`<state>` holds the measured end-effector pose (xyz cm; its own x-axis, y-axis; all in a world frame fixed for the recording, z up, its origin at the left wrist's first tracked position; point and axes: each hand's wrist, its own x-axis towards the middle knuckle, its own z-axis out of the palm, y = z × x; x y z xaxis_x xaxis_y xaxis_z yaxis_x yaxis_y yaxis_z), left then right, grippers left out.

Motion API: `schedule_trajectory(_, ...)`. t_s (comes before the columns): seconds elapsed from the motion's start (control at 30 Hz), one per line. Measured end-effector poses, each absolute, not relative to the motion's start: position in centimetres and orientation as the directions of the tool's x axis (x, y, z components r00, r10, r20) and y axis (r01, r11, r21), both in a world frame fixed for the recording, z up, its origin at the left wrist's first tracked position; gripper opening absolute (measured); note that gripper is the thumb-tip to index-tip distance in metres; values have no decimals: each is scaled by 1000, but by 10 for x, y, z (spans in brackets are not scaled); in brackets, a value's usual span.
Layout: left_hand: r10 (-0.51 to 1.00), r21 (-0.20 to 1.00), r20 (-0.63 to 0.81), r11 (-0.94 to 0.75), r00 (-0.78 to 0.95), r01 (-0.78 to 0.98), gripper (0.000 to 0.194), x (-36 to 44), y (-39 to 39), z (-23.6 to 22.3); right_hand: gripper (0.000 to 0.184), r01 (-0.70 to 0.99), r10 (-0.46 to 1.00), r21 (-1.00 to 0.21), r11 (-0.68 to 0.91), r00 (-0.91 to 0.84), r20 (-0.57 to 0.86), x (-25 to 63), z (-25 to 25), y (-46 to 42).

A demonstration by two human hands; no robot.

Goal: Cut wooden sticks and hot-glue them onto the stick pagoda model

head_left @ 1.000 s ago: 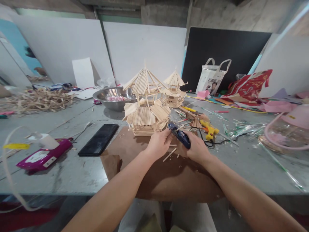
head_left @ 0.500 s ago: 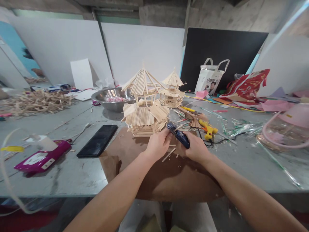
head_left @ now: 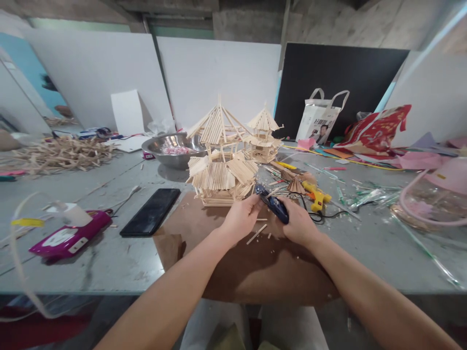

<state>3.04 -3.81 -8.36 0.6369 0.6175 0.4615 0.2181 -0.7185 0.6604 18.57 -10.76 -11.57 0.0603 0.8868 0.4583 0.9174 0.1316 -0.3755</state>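
Observation:
My right hand (head_left: 299,222) is closed around the handle of a dark blue pliers-like tool (head_left: 274,206), whose head points to the upper left. At that head, the fingers of my left hand (head_left: 242,213) are pinched together; whatever they hold is hidden. Just behind my left hand stands a pavilion model (head_left: 221,175) built of thin wooden sticks, its pointed upper roof partly covered. Below the tool, a loose wooden stick (head_left: 256,234) and small offcuts lie on a brown board (head_left: 233,272).
A second stick pavilion (head_left: 263,133) and a steel bowl (head_left: 171,158) stand behind. Left are a black phone (head_left: 150,212), a purple power strip (head_left: 71,234) and a stick pile (head_left: 67,154). A yellow glue gun (head_left: 316,197) with a cord lies right, near plastic wrappers (head_left: 365,195).
The whole view has shifted slightly, so things appear a little farther right. Both hands keep nearly the same pose, and the tool stays in my right hand.

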Motion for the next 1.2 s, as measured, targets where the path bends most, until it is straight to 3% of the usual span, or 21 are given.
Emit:
schedule_trajectory(0.1,603,830,332,-552,725,78,27,29,-33,-82,45,913,885,-381,149,48,462,186,-114,-109)
schedule_trajectory(0.2,558,965,106,-256,823,49,33,25,-29,-79,43,907,889,-381,177,18,458,186,-112,-110)
schedule_trajectory(0.3,493,997,-46,-32,869,71,35,20,-29,-74,44,906,882,-366,211,-15,471,187,-113,-111)
schedule_trajectory(0.43,476,994,-107,64,873,87,36,18,-34,-68,44,891,869,-375,256,-42,494,187,-113,-113)
schedule_trajectory(0.57,519,997,-70,10,852,76,35,20,-36,-69,42,884,885,-396,246,-38,465,185,-111,-115)
schedule_trajectory(0.73,580,966,92,-251,809,70,35,24,-32,-74,39,906,910,-392,158,20,414,185,-108,-115)
schedule_trajectory(1.0,598,735,392,-661,699,153,28,31,-30,-85,35,944,923,-325,54,77,376,185,-108,-111)
schedule_trajectory(1.1,619,666,439,-711,651,226,26,30,-30,-88,39,945,915,-323,45,91,394,185,-111,-107)
schedule_trajectory(1.2,606,674,441,-710,662,201,27,30,-30,-89,46,929,899,-352,111,57,434,188,-114,-104)
